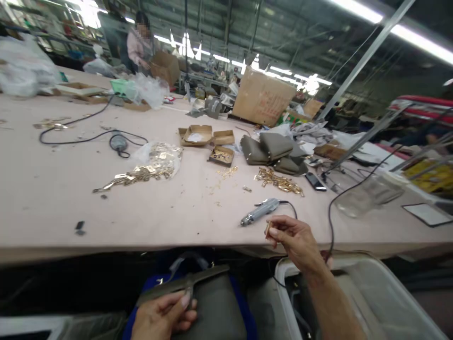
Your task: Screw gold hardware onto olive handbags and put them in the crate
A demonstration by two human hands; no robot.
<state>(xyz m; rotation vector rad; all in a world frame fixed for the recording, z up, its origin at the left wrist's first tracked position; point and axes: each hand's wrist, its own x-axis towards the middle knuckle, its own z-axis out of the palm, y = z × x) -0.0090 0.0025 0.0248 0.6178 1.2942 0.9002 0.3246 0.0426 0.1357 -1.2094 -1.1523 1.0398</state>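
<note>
Low in the head view, my left hand (164,314) is closed on the edge of a grey-green leather bag (212,302) lying across my lap. Its thumb presses on a narrow strap or tab at the bag's upper edge. My right hand (292,236) is raised at the table's front edge, pinching a small gold metal piece (268,227) between thumb and fingers. Just beyond that hand lies a grey electric screwdriver (260,212), its tip pointing left. Gold metal fittings (278,181) form a pile farther back.
Small screws fill a cardboard box (221,156). A plastic bag of metal plates (161,160) spills at centre left. Grey leather pieces (272,148) and a phone (314,181) lie to the right. A white bin (385,283) stands below. A co-worker (139,47) stands far left.
</note>
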